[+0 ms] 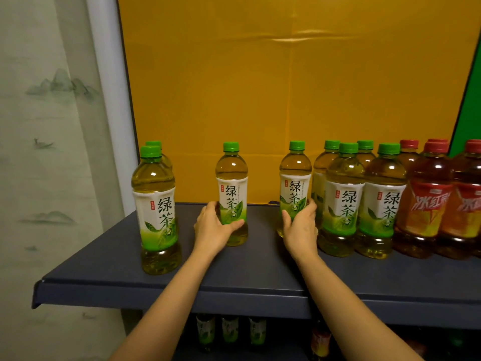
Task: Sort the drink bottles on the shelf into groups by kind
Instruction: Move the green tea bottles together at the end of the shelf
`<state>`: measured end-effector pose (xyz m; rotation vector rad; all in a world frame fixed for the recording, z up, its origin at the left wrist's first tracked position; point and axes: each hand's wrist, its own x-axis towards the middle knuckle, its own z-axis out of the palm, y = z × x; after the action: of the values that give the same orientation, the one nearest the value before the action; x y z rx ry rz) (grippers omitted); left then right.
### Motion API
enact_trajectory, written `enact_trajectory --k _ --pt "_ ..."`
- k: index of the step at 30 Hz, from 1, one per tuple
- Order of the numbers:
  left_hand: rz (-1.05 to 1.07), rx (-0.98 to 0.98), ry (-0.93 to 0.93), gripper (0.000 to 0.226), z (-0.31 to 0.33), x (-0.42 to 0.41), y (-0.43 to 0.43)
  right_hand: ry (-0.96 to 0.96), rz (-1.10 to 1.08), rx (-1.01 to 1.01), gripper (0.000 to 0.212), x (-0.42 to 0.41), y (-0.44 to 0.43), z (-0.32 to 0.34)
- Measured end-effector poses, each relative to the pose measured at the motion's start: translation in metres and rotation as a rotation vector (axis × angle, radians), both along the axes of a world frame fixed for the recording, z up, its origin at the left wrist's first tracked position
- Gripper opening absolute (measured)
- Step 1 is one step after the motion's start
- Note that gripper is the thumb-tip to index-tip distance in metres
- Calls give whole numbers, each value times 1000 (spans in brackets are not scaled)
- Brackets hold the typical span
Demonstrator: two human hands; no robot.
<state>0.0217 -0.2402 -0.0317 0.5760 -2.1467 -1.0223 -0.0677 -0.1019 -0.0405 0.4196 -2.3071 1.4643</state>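
the person's left hand (211, 229) is wrapped around the lower half of a green tea bottle (231, 183) that stands upright near the middle of the dark shelf (234, 277). the thumb lies across the foot of the label and the fingers (211, 206) curl round behind it. the right hand (302, 227) grips a second green tea bottle (295, 175) the same way, thumb on the left of the label, fingers curled round the right side. this bottle is upright too, its base hidden by the hand, and it stands just beside a cluster of four green tea bottles (343, 201) on its right. the two held bottles are well apart from each other. at the left end of the shelf a pair of green tea bottles (156, 204) stands one behind the other, apart from the bottle in the left hand. right of the cluster and close against it are iced red tea bottles (426, 204) with red caps, running out of view. behind the shelf is a yellow backing panel (286, 87), with a green panel (471, 105) at the right edge and a pale curtain (46, 126) printed with ink mountains at the left. more bottles (230, 332) show dimly on the level below.
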Motion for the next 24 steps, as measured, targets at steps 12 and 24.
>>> enact_trajectory --k 12,24 --pt "-97 43 26 67 1 -55 31 39 -35 -31 66 -2 0 -3" --pt "-91 -124 74 69 -12 -66 25 106 -102 27 66 -4 -1 1"
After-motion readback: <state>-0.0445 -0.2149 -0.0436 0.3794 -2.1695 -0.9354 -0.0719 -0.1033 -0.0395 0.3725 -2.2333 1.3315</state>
